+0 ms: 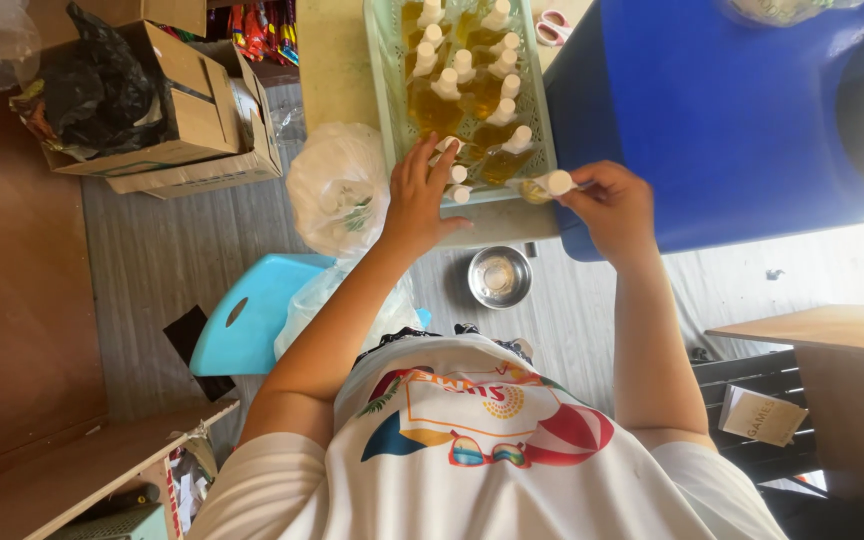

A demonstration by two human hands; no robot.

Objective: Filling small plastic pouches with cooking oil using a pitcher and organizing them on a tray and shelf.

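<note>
Right hand [610,203] pinches a small capped bottle [544,187] beside the basket [384,90]; left hand [418,195], fingers loose, touches bottles at the basket's near edge.

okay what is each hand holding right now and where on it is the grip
The right hand pinches a small yellow-filled bottle near its white cap. The left hand holds nothing; it rests on bottles in the green tray.

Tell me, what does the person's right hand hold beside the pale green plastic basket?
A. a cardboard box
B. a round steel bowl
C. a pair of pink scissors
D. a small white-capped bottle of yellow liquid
D: the right hand pinches a small white-capped bottle of yellow liquid at the corner of the pale green plastic basket, while the round steel bowl sits on the floor below, untouched.
</note>
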